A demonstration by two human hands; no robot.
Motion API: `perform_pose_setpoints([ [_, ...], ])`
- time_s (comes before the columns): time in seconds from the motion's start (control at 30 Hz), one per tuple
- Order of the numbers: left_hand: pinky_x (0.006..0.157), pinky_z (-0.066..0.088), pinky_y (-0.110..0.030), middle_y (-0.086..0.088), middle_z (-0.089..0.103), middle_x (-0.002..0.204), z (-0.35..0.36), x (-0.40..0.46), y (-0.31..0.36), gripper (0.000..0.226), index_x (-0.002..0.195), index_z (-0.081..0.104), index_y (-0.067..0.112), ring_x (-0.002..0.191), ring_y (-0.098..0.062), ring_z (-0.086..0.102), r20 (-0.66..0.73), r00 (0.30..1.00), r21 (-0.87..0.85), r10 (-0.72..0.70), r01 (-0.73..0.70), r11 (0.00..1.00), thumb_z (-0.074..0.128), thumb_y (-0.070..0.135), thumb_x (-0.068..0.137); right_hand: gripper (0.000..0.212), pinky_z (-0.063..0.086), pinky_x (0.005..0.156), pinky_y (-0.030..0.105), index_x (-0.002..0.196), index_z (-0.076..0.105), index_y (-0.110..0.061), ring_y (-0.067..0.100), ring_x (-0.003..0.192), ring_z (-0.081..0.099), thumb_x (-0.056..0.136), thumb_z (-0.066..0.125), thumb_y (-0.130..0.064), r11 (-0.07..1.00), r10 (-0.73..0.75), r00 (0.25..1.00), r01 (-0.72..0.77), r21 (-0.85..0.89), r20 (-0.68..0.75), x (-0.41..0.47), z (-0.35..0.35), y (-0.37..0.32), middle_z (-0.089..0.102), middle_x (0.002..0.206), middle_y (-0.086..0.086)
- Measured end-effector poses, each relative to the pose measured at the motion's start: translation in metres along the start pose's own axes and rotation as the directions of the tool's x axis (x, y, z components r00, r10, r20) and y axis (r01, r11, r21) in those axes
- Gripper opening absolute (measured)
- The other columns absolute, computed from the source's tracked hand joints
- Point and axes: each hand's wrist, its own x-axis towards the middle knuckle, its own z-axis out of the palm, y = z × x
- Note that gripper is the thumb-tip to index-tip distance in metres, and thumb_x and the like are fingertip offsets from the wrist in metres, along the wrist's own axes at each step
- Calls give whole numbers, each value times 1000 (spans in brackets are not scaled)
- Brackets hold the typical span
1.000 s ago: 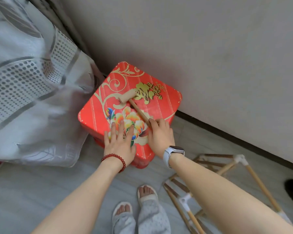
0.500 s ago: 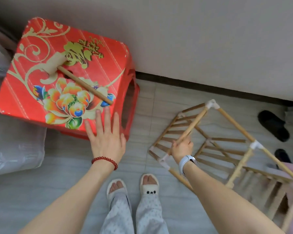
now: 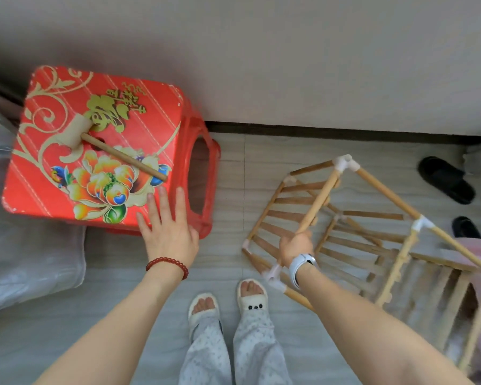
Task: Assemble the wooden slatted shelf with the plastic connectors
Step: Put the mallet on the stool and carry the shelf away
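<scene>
Your right hand [image 3: 294,247] has left the mallet [image 3: 110,145] and now grips a rail of the shelf [image 3: 353,234] on the floor, so hammering looks paused for repositioning. Your left hand [image 3: 168,232] rests flat, fingers straight, on the red stool [image 3: 53,190], whose gold characters I cannot read.

You are standing in a home: slippers [image 3: 228,301] on your feet, a red floral stool [image 3: 100,151] sitting against the wall, black slides [image 3: 446,180] lying well right of it on tiled floor [image 3: 122,315].
</scene>
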Motion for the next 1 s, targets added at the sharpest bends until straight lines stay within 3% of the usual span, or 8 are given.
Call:
perform_pose_setpoints([
  [0.07, 111, 15, -58, -19, 15, 155, -18, -7, 12, 80, 149, 19, 10, 143, -38, 11, 114, 993, -104, -24, 36, 994, 59, 12, 81, 36, 43, 66, 34, 125, 34, 4, 36, 88, 59, 95, 46, -11, 999, -29, 1000, 28, 36, 7, -15, -18, 6, 59, 111, 23],
  [0.2, 114, 14, -48, -14, 10, 156, -52, -29, 34, 69, 150, 14, 12, 145, -30, 4, 196, 980, -202, 22, 18, 979, 49, 17, 90, 34, 46, 69, 37, 120, 39, 3, 38, 94, 60, 91, 49, -12, 988, -63, 996, 71, 138, -61, -53, -67, 7, 59, 108, 23],
  [0.4, 112, 24, -44, -12, 17, 154, -103, -63, 61, 59, 148, 21, 11, 143, -28, 12, 234, 953, -296, 193, -119, 948, 44, 19, 94, 24, 52, 80, 48, 109, 43, -9, 34, 88, 64, 87, 50, -15, 927, -97, 980, 152, 344, -172, -111, -140, 46, 63, 98, 14],
  [0.53, 109, 29, -45, -12, 18, 154, -122, -66, 75, 57, 147, 21, 12, 141, -29, 18, 253, 933, -333, 257, -165, 928, 42, 19, 95, 15, 50, 81, 45, 105, 44, -9, 37, 91, 62, 90, 44, -10, 882, -32, 955, 165, 441, -294, -134, -166, 97, 59, 103, 16],
  [0.67, 110, 25, -45, -11, 12, 156, -121, -67, 93, 60, 149, 16, 14, 142, -30, 15, 280, 914, -325, 293, -197, 925, 42, 26, 97, 27, 44, 88, 44, 119, 46, 1, 39, 103, 53, 93, 38, -2, 864, 162, 929, 29, 503, -333, -140, -168, 154, 54, 115, 23],
  [0.83, 110, 28, -46, -15, 18, 154, -93, -67, 136, 70, 151, 6, 14, 138, -33, 25, 413, 839, -350, 354, -212, 912, 44, 34, 96, 35, 40, 87, 39, 125, 40, 6, 44, 113, 50, 90, 39, 1, 752, 463, 866, -269, 601, -191, -131, -151, 215, 49, 128, 26],
  [0.93, 105, 36, -46, -16, 27, 149, -76, -74, 165, 71, 151, 5, 16, 130, -34, 39, 473, 780, -369, 410, -248, 896, 45, 36, 95, 36, 41, 86, 39, 126, 39, 2, 43, 111, 51, 90, 39, -3, 723, 493, 858, -312, 617, -144, -124, -145, 245, 49, 128, 25],
  [1.0, 103, 38, -44, -16, 32, 145, -70, -78, 179, 70, 150, 9, 15, 125, -34, 43, 438, 794, -379, 421, -261, 888, 46, 35, 95, 32, 41, 82, 37, 123, 43, 1, 41, 106, 53, 92, 39, -6, 726, 471, 865, -270, 632, -172, -119, -147, 255, 53, 122, 25],
])
